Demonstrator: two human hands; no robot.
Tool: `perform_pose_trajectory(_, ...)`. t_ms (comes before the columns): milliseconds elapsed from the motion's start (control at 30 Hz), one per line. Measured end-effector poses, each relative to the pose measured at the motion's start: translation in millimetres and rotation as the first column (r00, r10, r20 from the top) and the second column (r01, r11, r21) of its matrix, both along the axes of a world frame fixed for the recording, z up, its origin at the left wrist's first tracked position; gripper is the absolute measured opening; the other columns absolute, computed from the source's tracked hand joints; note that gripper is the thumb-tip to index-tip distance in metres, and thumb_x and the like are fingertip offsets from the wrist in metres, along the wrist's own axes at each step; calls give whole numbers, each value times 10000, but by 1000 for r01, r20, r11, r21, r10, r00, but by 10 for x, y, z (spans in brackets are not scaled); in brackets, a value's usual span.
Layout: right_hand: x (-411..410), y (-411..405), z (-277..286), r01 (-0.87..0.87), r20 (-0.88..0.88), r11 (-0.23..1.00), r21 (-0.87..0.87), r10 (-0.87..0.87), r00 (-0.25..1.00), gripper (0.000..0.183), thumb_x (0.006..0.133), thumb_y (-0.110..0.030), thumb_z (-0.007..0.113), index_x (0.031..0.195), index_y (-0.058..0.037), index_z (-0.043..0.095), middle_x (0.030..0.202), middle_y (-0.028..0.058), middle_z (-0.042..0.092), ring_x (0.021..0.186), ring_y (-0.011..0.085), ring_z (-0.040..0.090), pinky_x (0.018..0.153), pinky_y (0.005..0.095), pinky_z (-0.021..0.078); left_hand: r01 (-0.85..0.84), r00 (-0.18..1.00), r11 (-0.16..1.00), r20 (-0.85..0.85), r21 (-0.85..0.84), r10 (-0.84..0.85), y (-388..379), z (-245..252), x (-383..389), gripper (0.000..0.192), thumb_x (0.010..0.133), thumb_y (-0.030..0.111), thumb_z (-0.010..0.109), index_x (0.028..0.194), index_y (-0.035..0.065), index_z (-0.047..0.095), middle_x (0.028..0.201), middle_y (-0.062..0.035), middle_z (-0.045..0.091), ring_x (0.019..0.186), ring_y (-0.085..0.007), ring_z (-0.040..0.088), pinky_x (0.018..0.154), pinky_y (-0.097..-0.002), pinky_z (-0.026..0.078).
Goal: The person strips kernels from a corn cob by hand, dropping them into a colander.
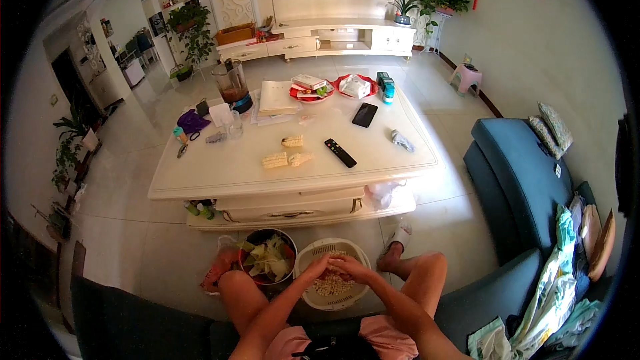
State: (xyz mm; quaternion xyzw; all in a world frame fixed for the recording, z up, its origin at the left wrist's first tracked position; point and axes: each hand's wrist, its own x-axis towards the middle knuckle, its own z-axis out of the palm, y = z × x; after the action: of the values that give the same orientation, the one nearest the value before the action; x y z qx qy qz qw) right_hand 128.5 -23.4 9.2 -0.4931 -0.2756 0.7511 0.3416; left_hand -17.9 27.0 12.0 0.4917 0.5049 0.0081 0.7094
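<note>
My left hand (318, 266) and my right hand (351, 268) meet over a white plastic colander basket (306, 296) between my knees. Loose pale corn kernels (331, 287) lie in the basket beneath them. My fingers are bent towards each other, and whatever may be between them is hidden. To the left of the basket stands a metal pot (295, 245) holding green corn husks (270, 258). On the coffee table in front of me lie a corn cob with a dark patch (292, 141), a cob (274, 160) and a broken-looking cob piece (300, 159).
The coffee table (230, 180) carries a remote control (340, 153), a smartphone (365, 115), a blender jug (231, 82), a glass mug (233, 125) and red trays (310, 97). A red plastic bag (220, 262) sits beside the pot. A blue sofa (520, 170) stands to the right.
</note>
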Motion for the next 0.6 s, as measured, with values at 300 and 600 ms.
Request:
perform_pose_trajectory(300,13,25,40,2,-7,999,50,-1,1000,250,846,-300,468,1030,-133,444,637,-19,423,418,52,288,369,179,191,-39,996,998,74,-46,42,21,-33,-5,545,879,449,285,1283,82,296,1220,-125,398,1073,-245,426,872,-383,361)
perform_pose_trajectory(600,100,20,-179,42,-246,989,-139,-75,966,280,881,-271,371,1143,-173,356,606,-18,383,416,49,266,373,170,184,-48,995,997,88,62,43,-46,42,85,455,896,434,244,1125,62,370,914,-69,395,785,-174,397,672,-305,337)
